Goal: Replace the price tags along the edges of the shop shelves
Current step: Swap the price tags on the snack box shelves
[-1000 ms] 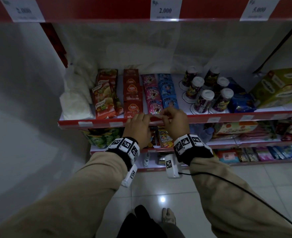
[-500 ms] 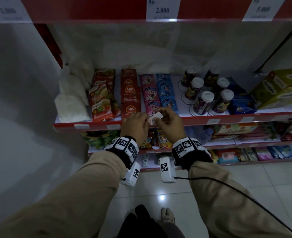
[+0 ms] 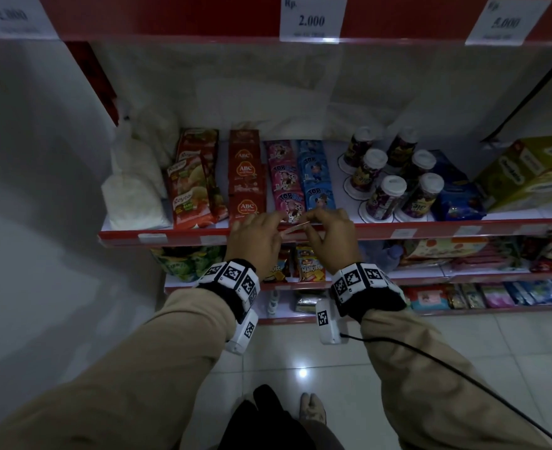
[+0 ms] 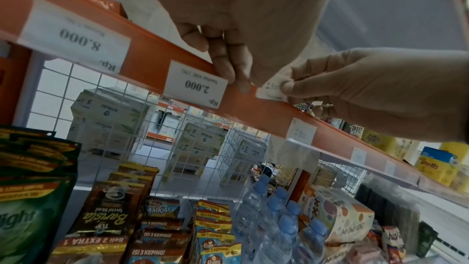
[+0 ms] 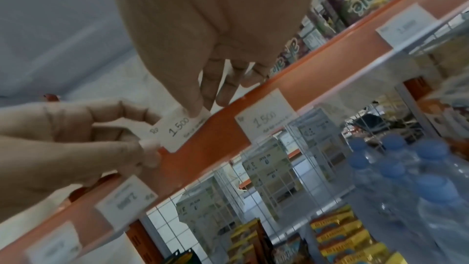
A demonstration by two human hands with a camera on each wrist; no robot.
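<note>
A small white price tag (image 3: 295, 227) marked 1.500 (image 5: 177, 129) is held between both hands, right at the red shelf edge (image 3: 382, 228). My left hand (image 3: 268, 227) pinches its left end (image 5: 149, 133), and the other fingertips (image 4: 228, 67) rest on the rail. At the tag's right end, my right hand (image 3: 313, 222) pinches it with thumb and finger (image 5: 200, 107). In the rail sit a 2.000 tag (image 4: 195, 85) to the left and another 1.500 tag (image 4: 300, 131) to the right.
Sachets (image 3: 247, 183), cups (image 3: 388, 196), white bags (image 3: 135, 196) and yellow boxes (image 3: 528, 170) fill the shelf behind the rail. An upper shelf edge carries larger tags (image 3: 312, 21). Lower shelves hold biscuits (image 3: 310, 264) and water bottles (image 4: 274, 228). A wall stands at the left.
Both hands were first at the rail, then lifted the tag with its white face up. Now the tag is lower again, held nearly edge-on against the shelf edge.
</note>
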